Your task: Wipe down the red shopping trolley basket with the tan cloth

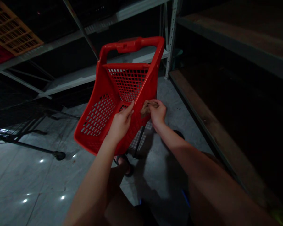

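A red plastic shopping cart [96, 72] with a perforated basket stands before me, its handle at the far end. My left hand [121, 123] holds the near part of its right-hand rim, fingers lying along the edge and partly hidden on the inner side. A crumpled brown cloth [145, 109] is pinched in my right hand [158, 113]. That hand presses the cloth against the outer face of the basket's right side wall. Nothing is visible on the part of the basket floor that shows.
Behind the cart runs a metal shelf rack [73, 78], with an orange crate [16, 31] at upper left. A dark wheeled metal cart [35, 147] stands on the left. Along the right are dark shelves with a low ledge [202, 116]. Grey tile floor [49, 185] lies below.
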`<state>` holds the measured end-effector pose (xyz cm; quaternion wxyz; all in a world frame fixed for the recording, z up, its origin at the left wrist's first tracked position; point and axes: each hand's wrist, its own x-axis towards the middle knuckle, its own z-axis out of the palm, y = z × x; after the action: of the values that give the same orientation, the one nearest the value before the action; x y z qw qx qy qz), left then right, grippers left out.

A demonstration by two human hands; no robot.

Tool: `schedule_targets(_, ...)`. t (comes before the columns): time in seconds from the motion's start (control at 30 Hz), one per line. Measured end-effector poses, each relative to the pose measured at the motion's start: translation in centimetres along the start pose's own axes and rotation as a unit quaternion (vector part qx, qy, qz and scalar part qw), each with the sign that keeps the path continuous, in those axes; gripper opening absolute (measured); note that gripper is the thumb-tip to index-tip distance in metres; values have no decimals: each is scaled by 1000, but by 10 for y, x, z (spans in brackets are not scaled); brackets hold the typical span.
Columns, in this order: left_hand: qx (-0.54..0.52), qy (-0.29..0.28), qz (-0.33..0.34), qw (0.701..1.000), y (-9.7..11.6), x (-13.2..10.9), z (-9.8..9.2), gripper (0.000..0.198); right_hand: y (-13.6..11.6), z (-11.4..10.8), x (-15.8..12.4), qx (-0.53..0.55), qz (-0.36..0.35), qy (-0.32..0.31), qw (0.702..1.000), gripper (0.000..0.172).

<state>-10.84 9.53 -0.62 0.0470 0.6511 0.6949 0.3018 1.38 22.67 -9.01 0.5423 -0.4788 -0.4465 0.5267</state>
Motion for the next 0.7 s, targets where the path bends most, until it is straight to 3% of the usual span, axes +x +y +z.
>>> schedule_targets(0.1, 35, 0, 22, 999, 5, -6, -1, 53, 7, 0, 37, 11, 26, 74, 997, 23)
schedule_targets(0.2, 31, 8, 38, 999, 6, -7, 0, 50, 17, 1, 38, -34, 7, 77, 996, 24)
schedule_targets(0.27, 32, 7, 39, 999, 5, -6, 1, 49, 24, 2, 18, -63, -19, 60, 996, 24)
schedule_targets(0.37, 49, -3, 32, 998, 4, -3, -1, 51, 32, 3, -34, -79, -16, 10, 997, 22)
schedule_targets(0.53, 47, -3, -2, 999, 0, 0, -9, 50, 44, 1, -125, -70, 9, -178, 981, 26)
schedule_targets(0.6, 21, 4, -14, 1000, -3, 1, -12, 47, 45, 2, -136, -49, 34, -208, 976, 26)
schedule_targets(0.7, -10, 14, -23, 1000, -6, 2, -12, 43, 41, 7, -111, -15, 81, -147, 986, 20)
